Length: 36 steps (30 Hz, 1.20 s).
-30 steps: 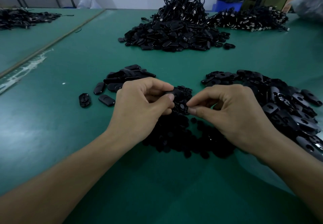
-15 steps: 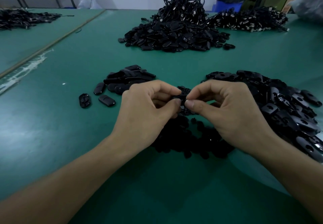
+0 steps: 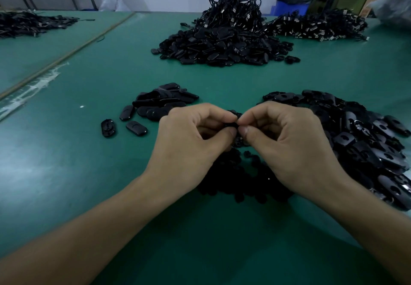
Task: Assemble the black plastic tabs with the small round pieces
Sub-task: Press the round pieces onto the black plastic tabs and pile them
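Both hands are curled and meet fingertip to fingertip above the green table (image 3: 66, 162); the left hand (image 3: 191, 137) pinches a black tab (image 3: 232, 125) between thumb and forefinger, its other fingers folded into the palm; the right hand (image 3: 287, 142) pinches the same dark piece from the other side, thumb and forefinger tips touching the left hand's; whether a round piece sits between the right fingers I cannot tell, since the fingertips cover nearly all of it.

Just under the hands lies one low heap of small round pieces (image 3: 233, 173), too many to count; to the right, near the right wrist, spreads one broad heap of tabs with holes (image 3: 367, 146), also beyond counting; left of the left hand sits one small heap of closed tabs (image 3: 164, 102), and beside it three single tabs lie apart on the cloth: one (image 3: 127, 112) touching the heap's edge, one (image 3: 136, 128) below it, one (image 3: 108, 127) furthest left with its hollow side up.

Further back stand one large heap of black parts (image 3: 222, 46) and one heap of cables (image 3: 318, 26) beside it; a third dark heap (image 3: 29, 23) lies far left; a blue bin (image 3: 289, 6) stands behind.
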### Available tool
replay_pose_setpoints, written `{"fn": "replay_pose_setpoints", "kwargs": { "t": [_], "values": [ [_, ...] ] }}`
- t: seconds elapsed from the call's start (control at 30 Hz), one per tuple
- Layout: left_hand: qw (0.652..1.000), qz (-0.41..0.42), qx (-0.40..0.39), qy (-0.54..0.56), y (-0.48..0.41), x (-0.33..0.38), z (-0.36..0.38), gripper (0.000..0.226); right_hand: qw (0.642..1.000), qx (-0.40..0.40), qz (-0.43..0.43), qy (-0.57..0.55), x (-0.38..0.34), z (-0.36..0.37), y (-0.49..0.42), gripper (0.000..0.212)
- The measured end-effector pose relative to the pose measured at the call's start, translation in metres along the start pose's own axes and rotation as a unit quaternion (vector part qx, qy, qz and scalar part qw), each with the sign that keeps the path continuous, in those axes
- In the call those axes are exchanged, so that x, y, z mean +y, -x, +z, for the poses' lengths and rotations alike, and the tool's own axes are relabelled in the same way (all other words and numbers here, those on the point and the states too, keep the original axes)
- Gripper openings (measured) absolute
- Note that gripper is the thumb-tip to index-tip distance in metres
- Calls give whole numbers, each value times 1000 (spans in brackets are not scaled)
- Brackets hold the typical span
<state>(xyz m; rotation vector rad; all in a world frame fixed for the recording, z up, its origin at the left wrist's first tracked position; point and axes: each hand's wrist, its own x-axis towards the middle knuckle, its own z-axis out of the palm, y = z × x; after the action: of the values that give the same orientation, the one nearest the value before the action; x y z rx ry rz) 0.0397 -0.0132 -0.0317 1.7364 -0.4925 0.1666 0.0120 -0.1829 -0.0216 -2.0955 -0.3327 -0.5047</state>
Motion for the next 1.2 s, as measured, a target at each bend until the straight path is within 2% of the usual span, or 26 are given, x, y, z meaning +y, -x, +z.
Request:
{"fn": "replay_pose_setpoints", "kwargs": {
  "t": [0.17, 0.3, 0.43, 0.63, 1.2],
  "values": [
    [999, -21, 1, 35, 0, 1, 1, 15, 1000, -6, -1, 9, -2, -1, 1, 24],
    [1000, -21, -2, 21, 0, 0, 1, 19, 999, -13, -6, 33, -3, -1, 1, 25],
    [999, 20, -12, -42, 1, 3, 1, 24, 999, -16, -8, 48, -3, -1, 2, 25],
    [998, 34, -13, -59, 2, 4, 1, 29, 999, 23, 7, 40, -3, -1, 2, 28],
    [971, 138, 13, -193, 3, 6, -2, 23, 999, 32, 1, 33, -2, 4, 5, 30]
  ]
}}
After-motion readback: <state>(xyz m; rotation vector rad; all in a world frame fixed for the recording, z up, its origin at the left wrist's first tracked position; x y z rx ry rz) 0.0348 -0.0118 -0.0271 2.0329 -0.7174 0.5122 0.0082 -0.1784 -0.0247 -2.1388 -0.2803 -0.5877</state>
